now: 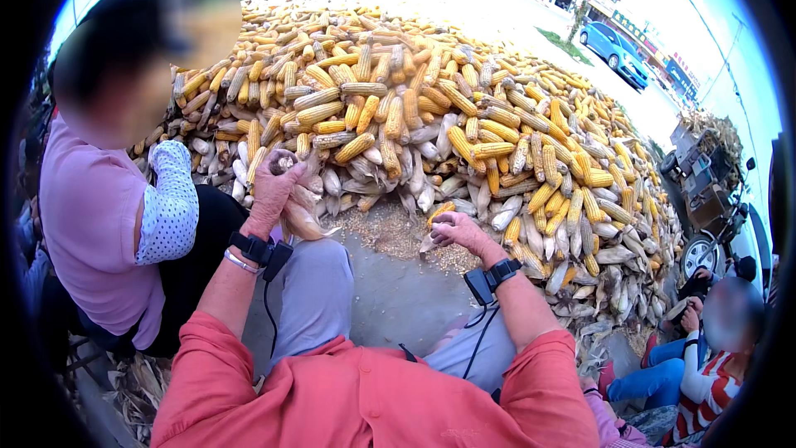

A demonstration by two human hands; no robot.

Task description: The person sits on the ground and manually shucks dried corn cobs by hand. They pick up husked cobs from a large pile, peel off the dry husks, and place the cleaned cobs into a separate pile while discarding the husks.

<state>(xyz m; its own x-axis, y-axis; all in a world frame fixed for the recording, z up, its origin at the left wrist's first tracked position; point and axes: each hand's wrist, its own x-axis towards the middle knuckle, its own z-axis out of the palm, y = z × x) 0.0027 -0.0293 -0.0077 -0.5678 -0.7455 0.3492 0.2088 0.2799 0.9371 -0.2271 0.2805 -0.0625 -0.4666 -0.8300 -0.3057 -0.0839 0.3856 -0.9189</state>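
Observation:
My left hand (275,191) is raised at the pile's near edge, above my left knee. It grips a bunch of dry corn husk (305,214) whose pale leaves hang below the fingers. A dark, round stub (283,165) shows at the top of that grip. My right hand (463,233) hovers low over the ground with its fingers curled. Right at its fingertips is a yellow corn ear (440,211), with a scrap of husk below. The fingers overlap the ear, and whether they grip it is unclear. A strap with a small black box sits on each wrist.
A broad pile of corn ears (385,106) rises ahead, husked ears above unhusked ones. Loose kernels (385,233) lie scattered on the concrete (398,286). One person (99,211) sits close at left; another (709,354) sits at right, near a loaded three-wheeler (706,199).

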